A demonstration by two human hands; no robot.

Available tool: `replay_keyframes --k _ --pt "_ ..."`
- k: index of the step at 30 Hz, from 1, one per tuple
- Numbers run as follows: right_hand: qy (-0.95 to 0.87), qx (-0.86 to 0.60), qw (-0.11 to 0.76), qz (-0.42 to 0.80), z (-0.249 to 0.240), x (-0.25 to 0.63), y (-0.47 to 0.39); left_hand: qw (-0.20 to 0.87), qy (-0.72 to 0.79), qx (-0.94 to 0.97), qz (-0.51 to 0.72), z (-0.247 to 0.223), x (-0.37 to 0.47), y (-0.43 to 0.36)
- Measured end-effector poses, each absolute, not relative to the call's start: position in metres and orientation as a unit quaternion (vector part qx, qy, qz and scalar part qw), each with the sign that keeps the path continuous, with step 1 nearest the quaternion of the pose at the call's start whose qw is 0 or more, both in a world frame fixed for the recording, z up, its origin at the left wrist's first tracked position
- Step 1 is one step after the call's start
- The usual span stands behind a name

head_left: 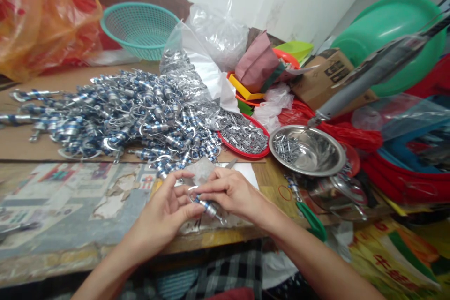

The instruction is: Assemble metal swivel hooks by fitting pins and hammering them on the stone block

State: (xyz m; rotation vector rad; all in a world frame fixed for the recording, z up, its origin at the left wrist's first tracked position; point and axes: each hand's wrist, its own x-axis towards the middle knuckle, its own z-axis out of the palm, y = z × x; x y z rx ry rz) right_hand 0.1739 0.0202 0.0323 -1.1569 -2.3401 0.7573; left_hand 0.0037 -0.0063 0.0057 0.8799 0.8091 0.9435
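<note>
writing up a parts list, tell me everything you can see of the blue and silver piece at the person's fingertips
The blue and silver piece has a shiny, metal-looking barrel with blue bands, a curved silver part toward its upper-left end and a thin tip at the lower right. It slants across the view. The right hand has its fingertips at the curved end, and the left hand appears to steady it there too, partly hiding it. Finer detail is blurred.
</note>
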Motion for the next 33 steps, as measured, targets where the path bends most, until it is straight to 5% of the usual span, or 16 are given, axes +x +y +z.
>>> replay_keyframes --k 24,33 --pt "-0.808 -0.466 0.256 0.255 0.03 0.167 0.009 0.707 0.383 0.416 0.424 0.007 0.005 -0.006" --pt "-0.74 -0.496 0.4 0.215 0.028 0.192 0.009 0.692 0.405 0.422 0.423 0.011 0.008 -0.007"
